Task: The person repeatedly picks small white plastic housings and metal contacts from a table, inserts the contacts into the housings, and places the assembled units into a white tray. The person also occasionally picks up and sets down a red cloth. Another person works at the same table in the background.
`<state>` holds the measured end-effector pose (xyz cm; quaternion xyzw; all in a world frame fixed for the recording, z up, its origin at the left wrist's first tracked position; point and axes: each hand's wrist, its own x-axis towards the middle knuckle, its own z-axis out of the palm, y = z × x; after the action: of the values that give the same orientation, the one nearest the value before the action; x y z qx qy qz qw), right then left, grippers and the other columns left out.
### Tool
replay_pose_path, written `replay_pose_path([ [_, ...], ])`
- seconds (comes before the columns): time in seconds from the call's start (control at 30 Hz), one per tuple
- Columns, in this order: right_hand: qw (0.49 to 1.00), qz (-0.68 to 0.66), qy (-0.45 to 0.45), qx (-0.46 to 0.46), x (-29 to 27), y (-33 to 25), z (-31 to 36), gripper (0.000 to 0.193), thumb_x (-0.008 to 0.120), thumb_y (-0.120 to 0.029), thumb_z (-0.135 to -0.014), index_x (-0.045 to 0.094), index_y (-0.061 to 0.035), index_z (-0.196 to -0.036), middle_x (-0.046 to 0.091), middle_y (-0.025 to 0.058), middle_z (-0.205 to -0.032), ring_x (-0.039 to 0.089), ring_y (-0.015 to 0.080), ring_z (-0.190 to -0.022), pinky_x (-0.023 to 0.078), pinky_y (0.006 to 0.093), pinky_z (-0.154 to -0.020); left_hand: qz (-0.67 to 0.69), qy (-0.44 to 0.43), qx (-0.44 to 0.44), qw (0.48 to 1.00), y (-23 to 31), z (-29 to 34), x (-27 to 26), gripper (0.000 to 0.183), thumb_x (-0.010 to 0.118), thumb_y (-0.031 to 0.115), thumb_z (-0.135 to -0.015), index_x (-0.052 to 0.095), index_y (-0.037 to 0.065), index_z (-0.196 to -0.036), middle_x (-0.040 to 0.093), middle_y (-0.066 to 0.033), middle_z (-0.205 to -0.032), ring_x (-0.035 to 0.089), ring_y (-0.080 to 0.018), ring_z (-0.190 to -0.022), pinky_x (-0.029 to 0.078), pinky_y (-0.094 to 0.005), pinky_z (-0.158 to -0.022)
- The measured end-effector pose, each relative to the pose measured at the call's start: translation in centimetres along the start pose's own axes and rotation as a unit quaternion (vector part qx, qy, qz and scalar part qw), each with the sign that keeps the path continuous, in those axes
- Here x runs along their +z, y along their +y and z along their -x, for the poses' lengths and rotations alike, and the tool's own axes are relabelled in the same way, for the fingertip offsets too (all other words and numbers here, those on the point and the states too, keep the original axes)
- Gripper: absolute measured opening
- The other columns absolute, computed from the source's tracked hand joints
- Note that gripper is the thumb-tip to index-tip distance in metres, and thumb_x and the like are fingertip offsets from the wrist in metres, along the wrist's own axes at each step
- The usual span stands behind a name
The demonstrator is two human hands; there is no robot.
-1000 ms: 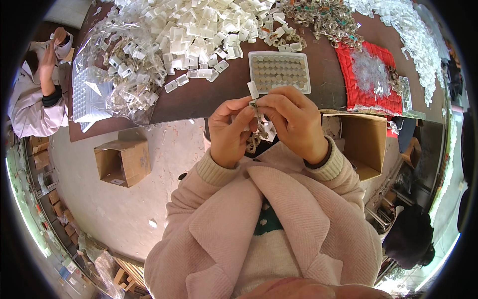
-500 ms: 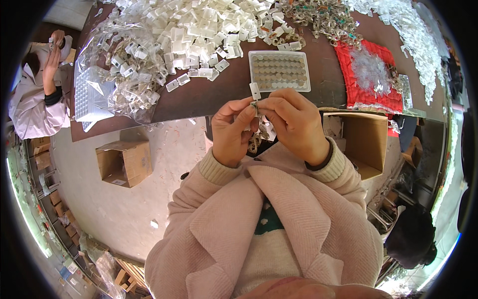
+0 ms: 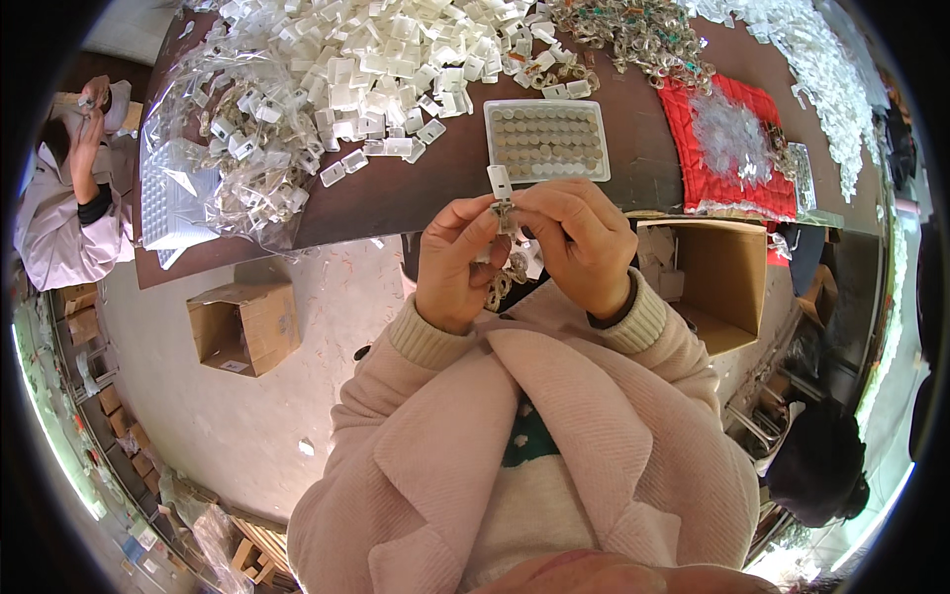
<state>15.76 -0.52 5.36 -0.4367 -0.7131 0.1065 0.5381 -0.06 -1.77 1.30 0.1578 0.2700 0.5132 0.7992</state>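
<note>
In front of my chest, at the table's near edge, a small white plastic case (image 3: 500,181) stands upright between my hands, with a greyish clear part at its lower end. My left hand (image 3: 457,262) pinches it from the left between thumb and forefinger. From the other side, the fingertips of my right hand (image 3: 582,243) close on the same spot. A coiled bundle of thin clear-brown wire (image 3: 508,281) hangs below, beside my left hand's curled fingers. Just beyond my hands lies a clear plastic tray (image 3: 546,105) holding rows of round, coin-like discs.
A large pile of white cases (image 3: 381,64) covers the table's far left, beside a clear bag (image 3: 267,148) of wired pieces. Tangled wire bundles (image 3: 633,40) and a red cloth (image 3: 683,139) lie right. Cardboard boxes (image 3: 259,322) stand below. Another person (image 3: 74,198) sits far left.
My hands tilt slightly, and more of the greyish part under the white case shows between my fingertips. The whole view has shifted a little.
</note>
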Motion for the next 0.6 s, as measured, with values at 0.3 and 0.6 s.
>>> replay_pose_path([
  [0.3,0.995,0.040,-0.052,-0.074,-0.4,0.9,0.1,0.023,0.073,0.001,-0.075,0.070,-0.0042,-0.097,0.071,0.0081,-0.091,0.068,0.0258,-0.079,0.055,0.0348,-0.070,0.011,0.021,0.004,1.000,-0.4,-0.3,-0.1,0.016,0.065,0.008,-0.096,0.065,0.005,-0.111,0.068,-0.0064,-0.095,0.056,-0.0087,-0.063,0.031,-0.0151,-0.041],
  [0.6,0.977,0.197,-0.021,0.073,-4.1,4.0,1.0,0.024,0.074,0.003,-0.078,0.074,-0.0057,-0.101,0.069,0.0085,-0.089,0.064,0.0274,-0.079,0.052,0.0360,-0.071,0.013,0.023,0.019,0.999,-0.4,-0.7,-0.6,0.015,0.063,0.008,-0.097,0.064,0.003,-0.110,0.071,-0.0157,-0.101,0.055,-0.0078,-0.061,0.030,-0.0149,-0.040],
])
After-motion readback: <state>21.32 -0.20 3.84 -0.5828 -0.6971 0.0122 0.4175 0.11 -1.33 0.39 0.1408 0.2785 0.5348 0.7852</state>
